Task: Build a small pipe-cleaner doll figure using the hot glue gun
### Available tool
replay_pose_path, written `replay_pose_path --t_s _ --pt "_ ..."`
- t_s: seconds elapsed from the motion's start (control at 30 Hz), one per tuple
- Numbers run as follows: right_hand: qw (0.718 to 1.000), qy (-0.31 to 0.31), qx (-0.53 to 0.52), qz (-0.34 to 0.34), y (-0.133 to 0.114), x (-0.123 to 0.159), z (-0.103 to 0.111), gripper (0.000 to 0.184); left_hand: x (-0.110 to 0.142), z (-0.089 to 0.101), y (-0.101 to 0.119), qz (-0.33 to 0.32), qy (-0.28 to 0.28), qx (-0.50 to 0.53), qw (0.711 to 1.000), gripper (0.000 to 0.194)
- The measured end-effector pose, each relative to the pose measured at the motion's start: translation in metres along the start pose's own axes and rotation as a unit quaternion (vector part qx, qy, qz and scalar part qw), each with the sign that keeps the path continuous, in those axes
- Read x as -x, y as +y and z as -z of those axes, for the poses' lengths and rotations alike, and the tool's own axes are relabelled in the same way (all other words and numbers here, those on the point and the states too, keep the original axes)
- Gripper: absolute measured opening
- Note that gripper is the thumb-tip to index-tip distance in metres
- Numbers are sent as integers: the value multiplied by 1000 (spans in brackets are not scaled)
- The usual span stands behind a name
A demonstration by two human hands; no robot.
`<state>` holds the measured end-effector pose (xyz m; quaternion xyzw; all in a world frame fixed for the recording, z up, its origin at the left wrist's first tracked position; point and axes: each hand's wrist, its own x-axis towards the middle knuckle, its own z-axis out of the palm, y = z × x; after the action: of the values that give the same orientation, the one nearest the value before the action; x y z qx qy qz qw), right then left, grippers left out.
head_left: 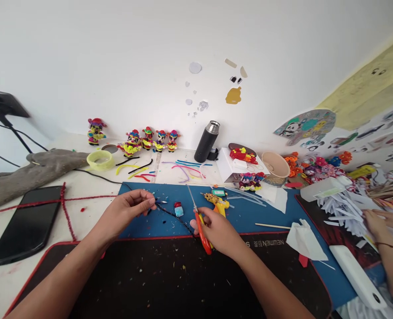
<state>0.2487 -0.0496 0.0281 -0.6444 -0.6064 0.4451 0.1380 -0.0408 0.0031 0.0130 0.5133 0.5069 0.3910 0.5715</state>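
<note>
My left hand (137, 204) is closed, thumb and forefinger pinching one end of a thin black pipe cleaner (171, 213). The stem slants down to the right and reaches the fingertips of my right hand (216, 228). That hand is wrapped around scissors (203, 235) with red-orange handles, blades pointing up and away. Whether its fingers also grip the stem, I cannot tell. Between my hands lies a small red and light-blue piece (178, 209) on the blue mat (133, 230). Just beyond the scissors is a yellow glue gun (219, 204).
Several colourful figurines (131, 142), a black flask (207, 141) and loose pipe cleaners (186, 168) line the wall. A yellow tape roll (100, 161) and phone (26, 221) lie left. At right, a co-worker's hands (379, 223) are over paper strips (339, 208); a white device (357, 277) lies nearer.
</note>
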Motion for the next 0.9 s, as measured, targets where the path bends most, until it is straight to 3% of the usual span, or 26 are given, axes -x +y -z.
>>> replay_pose_path --t_s 0.17,0.5,0.9 --pt "987 6 158 -4 -22 4 4 56 0 0 2 -5 -4 -6 1000 42" --pt "962 35 269 -34 -19 -5 8 52 2 1 9 -14 16 -4 1000 42" --pt "908 -22 418 24 -33 0 10 45 2 17 8 -45 73 34 996 33"
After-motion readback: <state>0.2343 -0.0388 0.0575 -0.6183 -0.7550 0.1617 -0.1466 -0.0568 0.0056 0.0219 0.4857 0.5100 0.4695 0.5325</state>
